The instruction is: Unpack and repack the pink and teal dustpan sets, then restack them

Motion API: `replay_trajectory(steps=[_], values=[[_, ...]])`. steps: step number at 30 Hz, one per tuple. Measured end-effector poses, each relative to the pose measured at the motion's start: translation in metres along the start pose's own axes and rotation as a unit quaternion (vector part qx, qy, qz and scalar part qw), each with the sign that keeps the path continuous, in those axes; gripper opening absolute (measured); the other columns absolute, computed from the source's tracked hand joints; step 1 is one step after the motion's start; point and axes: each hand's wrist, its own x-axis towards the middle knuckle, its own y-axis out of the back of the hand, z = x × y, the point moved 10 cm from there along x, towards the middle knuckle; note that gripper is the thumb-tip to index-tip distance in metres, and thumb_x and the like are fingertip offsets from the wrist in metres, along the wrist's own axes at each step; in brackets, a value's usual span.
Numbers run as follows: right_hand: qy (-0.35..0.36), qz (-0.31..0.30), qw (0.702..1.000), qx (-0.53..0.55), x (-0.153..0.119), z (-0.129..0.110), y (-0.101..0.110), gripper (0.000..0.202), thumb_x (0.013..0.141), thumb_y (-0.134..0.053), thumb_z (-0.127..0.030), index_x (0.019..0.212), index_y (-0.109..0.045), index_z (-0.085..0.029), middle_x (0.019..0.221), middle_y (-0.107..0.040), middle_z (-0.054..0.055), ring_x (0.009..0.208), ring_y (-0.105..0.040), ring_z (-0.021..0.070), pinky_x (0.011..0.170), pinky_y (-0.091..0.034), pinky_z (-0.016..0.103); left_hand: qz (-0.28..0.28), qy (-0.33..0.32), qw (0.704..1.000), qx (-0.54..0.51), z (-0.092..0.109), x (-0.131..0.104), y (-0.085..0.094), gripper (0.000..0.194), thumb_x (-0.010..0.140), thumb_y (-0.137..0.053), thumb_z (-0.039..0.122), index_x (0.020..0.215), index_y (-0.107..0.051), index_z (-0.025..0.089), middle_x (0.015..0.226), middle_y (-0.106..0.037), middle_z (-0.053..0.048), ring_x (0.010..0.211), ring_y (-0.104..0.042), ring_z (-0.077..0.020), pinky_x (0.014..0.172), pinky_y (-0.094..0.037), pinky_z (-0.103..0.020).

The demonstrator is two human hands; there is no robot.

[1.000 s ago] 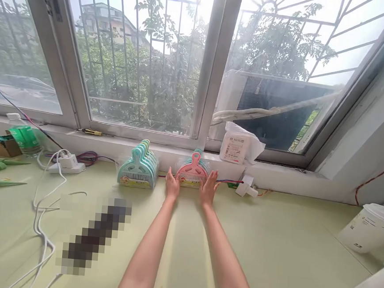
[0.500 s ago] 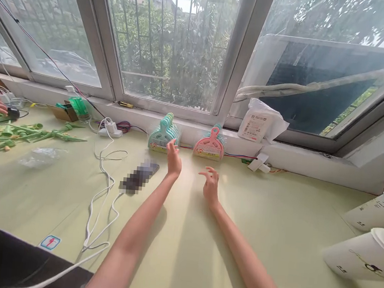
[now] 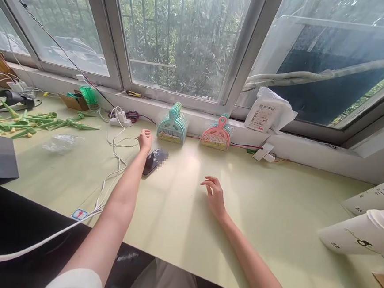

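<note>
My left hand, its fingers curled, is just above and left of the dark phone; I see nothing in it. Over the table, my right hand has loosely bent, separated fingers and holds nothing. Beyond the hands, a stack of small green dustpan-and-brush sets leans upright at the window wall. To its right stands a similar stack with a pink dustpan-and-brush set in front, greenish ones behind. Both have clear wrapping.
White cables run across the pale green table beside my left arm. Green plant-like pieces and clear plastic lie left. White cups stand right. A white package rests on the sill.
My left hand has moved left, away from the green dustpan sets to beside the phone, its fingers now curled. My right hand stays in front of the pink set. The view has tilted down.
</note>
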Motion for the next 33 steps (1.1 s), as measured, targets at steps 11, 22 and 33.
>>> replay_trajectory(steps=[11, 22, 33], values=[[-0.042, 0.017, 0.999, -0.023, 0.006, 0.016, 0.001, 0.036, 0.091, -0.034, -0.016, 0.093, -0.069, -0.025, 0.124, -0.053, 0.011, 0.1, -0.059, 0.0235, 0.077, -0.048, 0.038, -0.012, -0.054, 0.998, 0.034, 0.0, 0.048, -0.041, 0.025, 0.073, -0.05, 0.001, 0.093, -0.055, 0.015, 0.106, -0.058, -0.013, 0.085, -0.058, -0.0177, 0.086, -0.044, -0.033], [-0.087, 0.013, 0.996, -0.017, 0.007, 0.029, 0.003, 0.033, 0.087, -0.038, -0.015, 0.094, -0.069, -0.024, 0.125, -0.054, 0.009, 0.119, -0.051, 0.0257, 0.081, -0.05, 0.038, -0.067, -0.023, 0.997, 0.029, 0.0, 0.035, -0.07, 0.042, 0.06, -0.081, 0.021, 0.088, -0.05, 0.021, 0.108, -0.057, -0.013, 0.115, -0.044, -0.0304, 0.098, -0.037, -0.042], [-0.059, 0.018, 0.998, -0.025, 0.008, 0.03, 0.002, 0.037, 0.082, -0.037, -0.008, 0.093, -0.069, -0.024, 0.122, -0.056, 0.008, 0.12, -0.049, 0.0248, 0.093, -0.048, 0.044, -0.279, -0.073, 0.957, -0.023, 0.065, -0.011, -0.09, 0.01, 0.074, -0.062, 0.025, 0.074, -0.06, 0.015, 0.072, -0.061, -0.002, 0.078, -0.055, -0.0173, 0.079, -0.043, -0.03]])
